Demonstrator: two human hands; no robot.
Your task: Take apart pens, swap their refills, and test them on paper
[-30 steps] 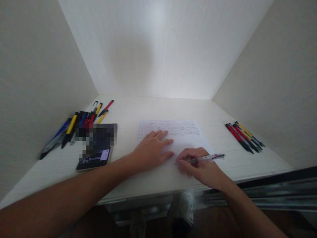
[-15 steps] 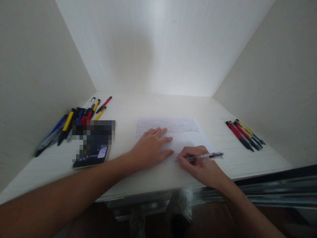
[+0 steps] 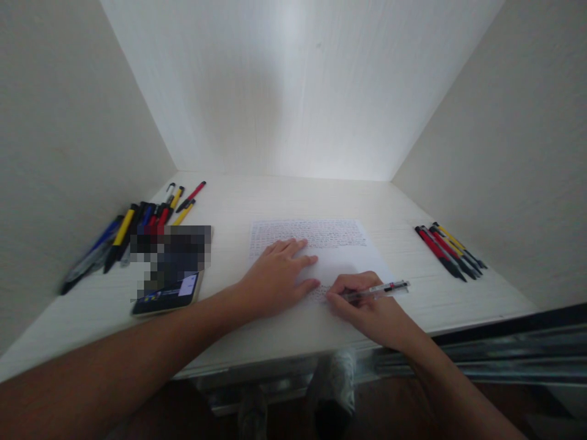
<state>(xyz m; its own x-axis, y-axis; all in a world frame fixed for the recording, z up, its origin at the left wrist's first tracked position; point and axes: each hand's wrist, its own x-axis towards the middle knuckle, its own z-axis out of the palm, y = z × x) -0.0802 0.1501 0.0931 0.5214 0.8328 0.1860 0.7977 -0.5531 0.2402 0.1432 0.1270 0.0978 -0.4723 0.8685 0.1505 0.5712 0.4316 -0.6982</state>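
A sheet of paper lies on the white tabletop, with dense lines of handwriting across its upper part and a smaller written patch near its lower edge. My left hand rests flat on the sheet's left side, fingers spread. Pinched in my right hand is a clear-barrelled pen, its back end leaning out to the right. The pen's tip is hidden by my fingers, beside the lower patch of writing. My two hands are close together but apart.
Left of my forearm lies a phone, partly blurred out, its screen lit. Behind it several coloured pens are bunched along the left wall. More pens lie at the right. Walls enclose the table on three sides.
The view has shifted very slightly. My right hand still grips the pen at the lower writing, and my left hand stays flat on the paper.
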